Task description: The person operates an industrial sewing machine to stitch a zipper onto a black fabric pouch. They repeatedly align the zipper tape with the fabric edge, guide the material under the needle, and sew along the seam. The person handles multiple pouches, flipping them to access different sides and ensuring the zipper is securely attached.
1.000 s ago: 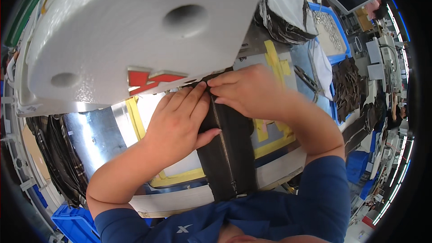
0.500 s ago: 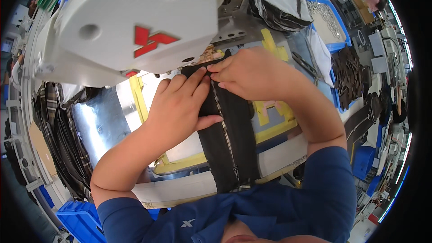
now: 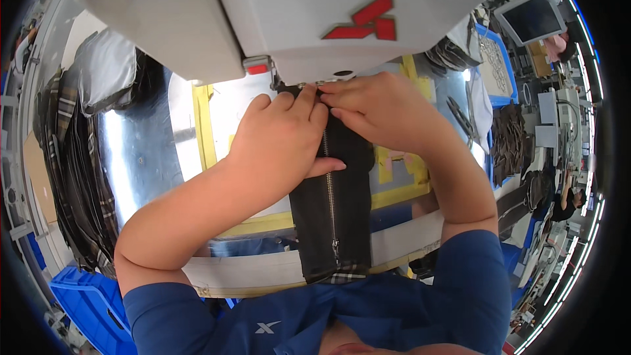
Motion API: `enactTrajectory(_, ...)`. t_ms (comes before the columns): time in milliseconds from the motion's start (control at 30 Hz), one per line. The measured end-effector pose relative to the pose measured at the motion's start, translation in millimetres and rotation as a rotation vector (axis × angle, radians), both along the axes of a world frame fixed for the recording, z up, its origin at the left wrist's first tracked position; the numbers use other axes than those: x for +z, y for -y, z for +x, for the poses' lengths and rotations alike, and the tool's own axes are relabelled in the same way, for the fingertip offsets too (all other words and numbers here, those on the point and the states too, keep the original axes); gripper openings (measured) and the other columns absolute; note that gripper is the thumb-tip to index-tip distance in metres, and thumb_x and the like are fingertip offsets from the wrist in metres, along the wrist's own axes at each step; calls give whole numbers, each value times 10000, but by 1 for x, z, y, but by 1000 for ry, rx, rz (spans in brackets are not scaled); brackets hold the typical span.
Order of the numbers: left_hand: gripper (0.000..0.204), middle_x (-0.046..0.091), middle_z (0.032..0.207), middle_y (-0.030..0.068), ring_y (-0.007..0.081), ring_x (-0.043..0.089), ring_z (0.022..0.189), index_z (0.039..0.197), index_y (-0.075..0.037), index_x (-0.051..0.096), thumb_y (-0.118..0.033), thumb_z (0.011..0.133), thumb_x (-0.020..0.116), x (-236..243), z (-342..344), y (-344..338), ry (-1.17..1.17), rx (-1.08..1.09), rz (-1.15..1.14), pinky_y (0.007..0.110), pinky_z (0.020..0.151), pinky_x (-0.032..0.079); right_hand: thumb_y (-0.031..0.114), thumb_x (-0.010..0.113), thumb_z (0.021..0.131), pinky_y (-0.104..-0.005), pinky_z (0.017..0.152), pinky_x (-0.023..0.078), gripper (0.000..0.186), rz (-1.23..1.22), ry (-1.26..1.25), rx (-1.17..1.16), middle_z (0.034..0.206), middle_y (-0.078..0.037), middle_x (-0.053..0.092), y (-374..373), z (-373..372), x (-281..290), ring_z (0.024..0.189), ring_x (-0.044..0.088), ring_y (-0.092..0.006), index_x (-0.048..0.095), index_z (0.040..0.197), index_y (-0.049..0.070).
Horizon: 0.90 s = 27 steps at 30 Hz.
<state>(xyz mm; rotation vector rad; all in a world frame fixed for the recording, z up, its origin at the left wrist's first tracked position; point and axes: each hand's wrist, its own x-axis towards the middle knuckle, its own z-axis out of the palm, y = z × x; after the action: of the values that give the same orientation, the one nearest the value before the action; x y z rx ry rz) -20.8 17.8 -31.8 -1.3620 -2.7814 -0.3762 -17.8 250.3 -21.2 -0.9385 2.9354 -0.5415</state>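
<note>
A long black fabric panel [image 3: 355, 204] with a metal zipper [image 3: 330, 190] down its length lies under the white sewing machine head [image 3: 282, 20]. Its near end, by the zipper pull [image 3: 336, 247], shows a bit of plaid cloth and reaches the table's front edge. My left hand [image 3: 282, 135] rests flat on the panel's left side, fingers pointing to the needle area and thumb spread across the zipper. On the right, my right hand [image 3: 378, 108] pinches the panel's far end, fingertips close to the left ones. The machine head partly hides the needle area.
Dark and plaid fabric pieces [image 3: 75, 184] hang stacked at left, above a blue bin [image 3: 92, 302]. Scissors [image 3: 463, 119] lie at right. Beyond them stand a blue tray [image 3: 511, 85] of metal parts and a heap of brown pieces [image 3: 508, 141]. Yellow tape [image 3: 204, 125] marks the work plate.
The whole view has shifted, so the machine head appears farther right and higher. Both hands stay at the panel's far end, in nearly the same pose, close under the machine head.
</note>
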Motion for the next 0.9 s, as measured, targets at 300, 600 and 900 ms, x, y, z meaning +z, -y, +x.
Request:
enactTrajectory(300,731,660,1371,184,310,705,1056,1132,1,666,-588,743,853,6,-3,1,93,6,-3,420,890,539,185,671,936,-413,757,618,184,-26,-20,6,1210,-50,787,4,0,-1,913,766,-278,790,1026,78)
enactTrajectory(600,750,680,1326,196,321,704,1085,1173,26,668,-564,751,861,4,-5,5,106,-3,37,426,940,539,188,651,947,-393,758,621,228,-7,-18,-39,1244,-27,782,8,4,-3,948,772,-247,787,1099,86)
enactTrajectory(900,814,685,1333,205,326,706,1095,1234,50,663,-572,749,861,9,-5,0,107,-1,-2,420,943,539,185,662,948,-394,750,624,254,-67,2,-57,1285,-28,767,5,9,-8,952,773,-254,779,1149,83)
